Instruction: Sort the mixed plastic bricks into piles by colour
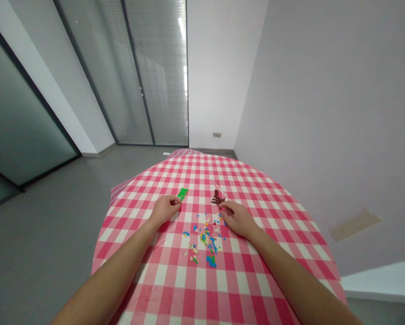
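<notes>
Just in front of a small group of green building bricks (182, 194), my left hand (165, 210) rests low over the cloth. Its thumb and fingers are pinched together; what they hold, if anything, is too small to make out. My right hand (237, 218) is beside a cluster of dark brown building bricks (217, 198), its fingertips at their near edge. Those fingers are curled together too, and their contents cannot be seen. Between and nearer than the hands lies a loose scatter of small mixed bricks (204, 238), blue, yellow, white and green. A blue brick piece (211, 261) lies at its near end.
A red and white checked tablecloth (175, 298) covers the table, with its rounded far edge ahead. Behind are a glass partition with blinds (162, 81) and a white wall (219, 67). Another wall (341, 135) runs close along the right. Grey floor (67, 212) shows to the left.
</notes>
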The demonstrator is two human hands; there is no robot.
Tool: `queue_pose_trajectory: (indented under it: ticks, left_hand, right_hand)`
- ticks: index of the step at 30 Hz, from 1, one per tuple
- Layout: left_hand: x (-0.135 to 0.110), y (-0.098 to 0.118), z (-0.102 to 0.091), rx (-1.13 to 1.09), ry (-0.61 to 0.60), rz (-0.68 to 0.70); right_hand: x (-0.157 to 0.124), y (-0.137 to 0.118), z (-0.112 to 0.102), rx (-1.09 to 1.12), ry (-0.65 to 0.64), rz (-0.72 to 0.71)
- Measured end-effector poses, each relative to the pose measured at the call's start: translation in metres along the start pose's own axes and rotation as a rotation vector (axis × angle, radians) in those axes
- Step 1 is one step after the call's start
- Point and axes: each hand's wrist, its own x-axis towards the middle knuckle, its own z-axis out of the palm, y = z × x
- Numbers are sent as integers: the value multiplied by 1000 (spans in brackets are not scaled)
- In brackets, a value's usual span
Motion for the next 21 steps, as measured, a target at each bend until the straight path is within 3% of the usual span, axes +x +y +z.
queue_pose_trajectory:
  ticks: [21]
  left_hand:
    - [-2,1,-6,-61,-56,-2]
  right_hand:
    - [-4,1,1,-2,45,8]
